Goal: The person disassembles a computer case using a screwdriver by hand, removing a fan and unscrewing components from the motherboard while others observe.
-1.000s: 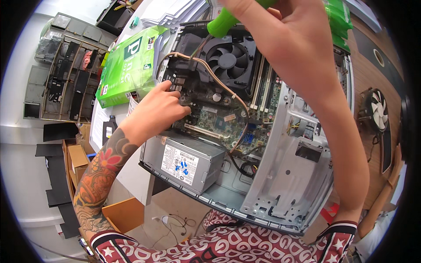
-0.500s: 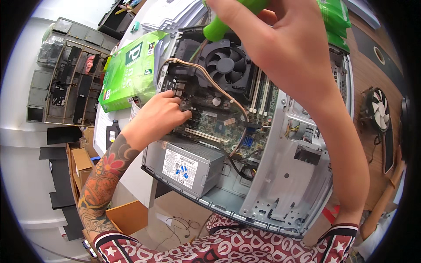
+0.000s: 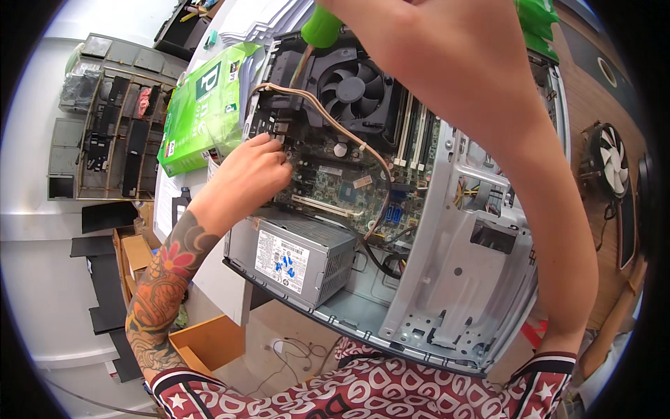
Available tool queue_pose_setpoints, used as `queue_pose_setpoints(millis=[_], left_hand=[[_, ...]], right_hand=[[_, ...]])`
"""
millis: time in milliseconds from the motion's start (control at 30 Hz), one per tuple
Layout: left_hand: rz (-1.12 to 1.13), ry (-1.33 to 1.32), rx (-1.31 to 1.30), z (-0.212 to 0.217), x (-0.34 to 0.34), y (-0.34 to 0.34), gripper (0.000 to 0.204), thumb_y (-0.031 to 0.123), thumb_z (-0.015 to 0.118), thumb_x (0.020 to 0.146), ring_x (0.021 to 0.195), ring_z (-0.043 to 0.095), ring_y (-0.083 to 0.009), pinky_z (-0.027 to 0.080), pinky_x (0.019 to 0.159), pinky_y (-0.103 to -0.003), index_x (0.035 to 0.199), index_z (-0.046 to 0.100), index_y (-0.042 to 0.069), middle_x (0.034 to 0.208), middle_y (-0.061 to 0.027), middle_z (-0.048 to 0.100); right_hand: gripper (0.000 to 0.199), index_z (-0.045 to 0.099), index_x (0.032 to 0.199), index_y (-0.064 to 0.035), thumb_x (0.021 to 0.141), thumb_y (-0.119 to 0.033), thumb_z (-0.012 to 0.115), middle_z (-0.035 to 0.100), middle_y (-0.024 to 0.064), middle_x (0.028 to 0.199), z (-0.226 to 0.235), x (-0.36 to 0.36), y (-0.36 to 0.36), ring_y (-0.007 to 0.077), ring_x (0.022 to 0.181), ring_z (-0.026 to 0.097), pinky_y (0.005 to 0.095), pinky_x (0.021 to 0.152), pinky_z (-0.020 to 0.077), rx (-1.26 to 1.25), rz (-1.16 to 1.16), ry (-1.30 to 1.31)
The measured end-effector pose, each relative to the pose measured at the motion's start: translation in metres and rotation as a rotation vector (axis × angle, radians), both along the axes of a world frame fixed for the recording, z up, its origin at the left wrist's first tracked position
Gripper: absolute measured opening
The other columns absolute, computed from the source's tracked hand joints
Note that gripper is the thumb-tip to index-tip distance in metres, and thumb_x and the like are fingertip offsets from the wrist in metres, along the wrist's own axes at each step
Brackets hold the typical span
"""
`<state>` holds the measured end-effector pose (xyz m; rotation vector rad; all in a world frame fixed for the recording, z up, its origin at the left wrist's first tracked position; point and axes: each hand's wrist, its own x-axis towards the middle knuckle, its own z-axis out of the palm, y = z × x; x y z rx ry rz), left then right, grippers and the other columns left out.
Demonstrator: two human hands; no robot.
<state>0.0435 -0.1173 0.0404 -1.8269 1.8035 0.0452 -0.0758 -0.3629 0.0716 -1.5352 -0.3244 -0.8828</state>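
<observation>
Head view: an open grey computer case [image 3: 460, 279] lies on the tabletop [image 3: 600, 112], its green board [image 3: 335, 181] showing. Left hand [image 3: 248, 178] pinches there; right hand [image 3: 447, 49] grips a green screwdriver [image 3: 321, 28].

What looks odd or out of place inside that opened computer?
A loose tan cable arches over the motherboard instead of lying flat, crossing beside the fan. A second fan lies apart on the desk. The left hand rests on the board's edge. Nothing looks broken.

Single head view, looking steeply down, close above open computer case [image 3: 447, 265], fisheye-bent rim.
</observation>
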Motion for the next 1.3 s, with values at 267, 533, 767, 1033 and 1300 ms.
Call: queue_pose_setpoints(millis=[267, 533, 767, 1033, 1300], left_hand=[[0.041, -0.034, 0.031, -0.005, 0.002, -0.003, 0.005, 0.007, 0.067, 0.066, 0.092, 0.06, -0.019, 0.044, 0.083, -0.033, 0.069, 0.069, 0.011, 0.083, -0.0025, 0.067], [0.029, 0.023, 0.065, -0.002, 0.0, -0.009, 0.012, 0.006, 0.069, 0.063, 0.091, 0.059, -0.018, 0.043, 0.083, -0.032, 0.074, 0.069, 0.011, 0.08, -0.0003, 0.067], [0.031, -0.008, 0.142, -0.004, -0.001, -0.002, 0.009, 0.008, 0.068, 0.067, 0.094, 0.06, -0.0173, 0.044, 0.085, -0.032, 0.075, 0.068, 0.011, 0.082, -0.0001, 0.068], [-0.051, -0.008, 0.113, -0.014, 0.008, -0.009, 0.002, 0.01, 0.065, 0.073, 0.095, 0.061, -0.0192, 0.047, 0.086, -0.032, 0.075, 0.066, 0.01, 0.083, -0.002, 0.068], [-0.095, 0.026, -0.097, -0.028, 0.015, 0.003, 0.011, 0.014, 0.06, 0.076, 0.088, 0.063, -0.0242, 0.048, 0.085, -0.038, 0.074, 0.069, 0.008, 0.083, -0.0098, 0.069]], right_hand=[[0.019, 0.049, 0.099, -0.0018, 0.087, -0.004, 0.064, 0.056, 0.0106, 0.08, -0.001, 0.001, -0.003, 0.0204, 0.07, 0.055, 0.0327, 0.059, 0.0459, -0.016, -0.073, -0.029], [0.02, 0.049, 0.098, -0.0011, 0.086, -0.006, 0.064, 0.057, 0.0143, 0.081, -0.001, -0.003, -0.003, 0.0273, 0.072, 0.058, 0.0377, 0.062, 0.0478, -0.013, -0.155, -0.065], [0.021, 0.05, 0.098, -0.0006, 0.084, -0.007, 0.063, 0.059, 0.0176, 0.082, -0.011, 0.006, 0.0, 0.0333, 0.074, 0.06, 0.0422, 0.065, 0.0494, -0.01, -0.169, -0.08], [0.022, 0.05, 0.098, 0.0, 0.083, -0.008, 0.063, 0.06, 0.0213, 0.082, -0.005, 0.008, -0.001, 0.0402, 0.076, 0.062, 0.0472, 0.067, 0.0513, -0.062, -0.282, -0.117], [0.024, 0.051, 0.099, -0.0003, 0.081, -0.005, 0.065, 0.057, 0.022, 0.081, -0.009, 0.023, 0.013, 0.044, 0.079, 0.06, 0.0476, 0.07, 0.0472, 0.025, -0.369, -0.225]])
